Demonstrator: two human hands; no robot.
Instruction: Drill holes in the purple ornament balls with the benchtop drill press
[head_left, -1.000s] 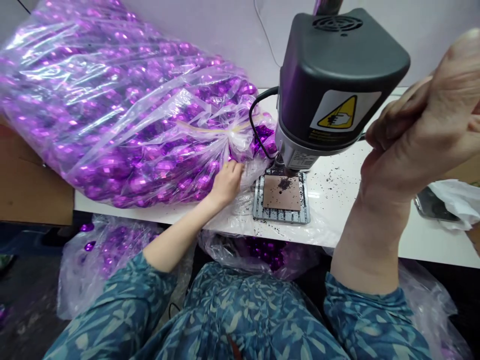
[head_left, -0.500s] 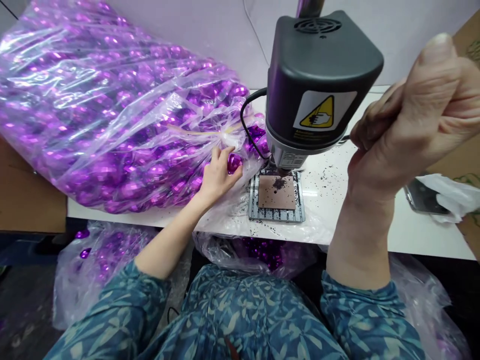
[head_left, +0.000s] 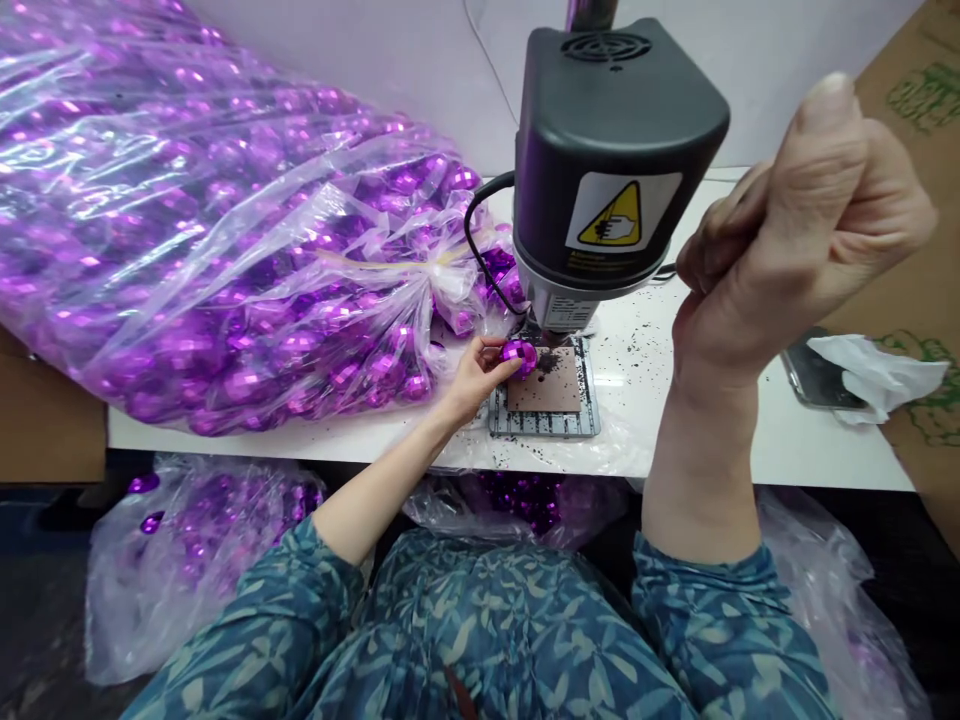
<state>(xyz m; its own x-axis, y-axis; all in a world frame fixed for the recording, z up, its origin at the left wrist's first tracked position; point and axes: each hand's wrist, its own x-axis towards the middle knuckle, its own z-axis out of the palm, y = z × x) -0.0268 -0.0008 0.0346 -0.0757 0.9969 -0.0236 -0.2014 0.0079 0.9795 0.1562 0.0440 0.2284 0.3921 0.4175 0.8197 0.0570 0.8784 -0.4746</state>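
My left hand (head_left: 474, 377) pinches a shiny purple faceted ball (head_left: 519, 355) and holds it at the left edge of the drill press's small metal base plate (head_left: 546, 398), just under the grey motor head (head_left: 611, 150). My right hand (head_left: 787, 240) is raised at the right of the machine, fingers wrapped in a fist around its thin lever (head_left: 666, 270), thumb up. A large clear plastic bag (head_left: 217, 230) full of purple balls lies on the white table (head_left: 750, 440) to the left, its tied neck close to my left hand.
Dark drilling chips are scattered over the table around the plate. A phone (head_left: 806, 370) and a crumpled white tissue (head_left: 870, 370) lie at the right, beside a cardboard box (head_left: 930, 200). More bags of purple balls (head_left: 195, 540) sit under the table near my lap.
My left hand drew a purple ball out of the bag's opening and carried it right to the drill's base plate. My right hand stayed closed on the lever.
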